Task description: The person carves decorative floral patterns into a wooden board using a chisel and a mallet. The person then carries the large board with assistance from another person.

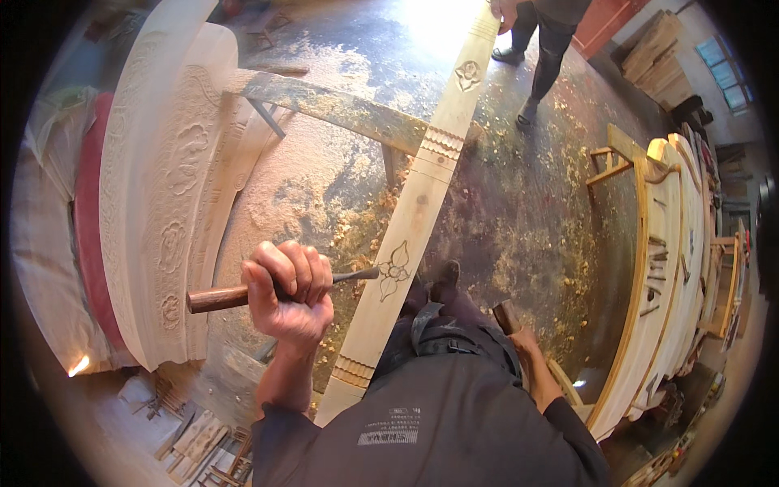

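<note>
A long pale plank (419,201) runs from near my body up to the far side, with carved flower motifs and wavy bands along it. My left hand (290,288) is wrapped round a carving chisel (217,299) with a brown wooden handle. The chisel lies roughly level, its metal end over the edge of the nearer carved flower (395,272); whether it touches the wood I cannot tell. Low beside my right hip, my right hand (527,347) is closed on a dark wooden mallet (507,316), partly hidden by the hand.
A trestle beam (341,114) crosses under the plank. Another person's hand (505,12) is at its far end. Large carved panels (174,187) stand at the left. On the right, a bench (649,284) bears several slim tools. Shavings and sawdust litter the floor.
</note>
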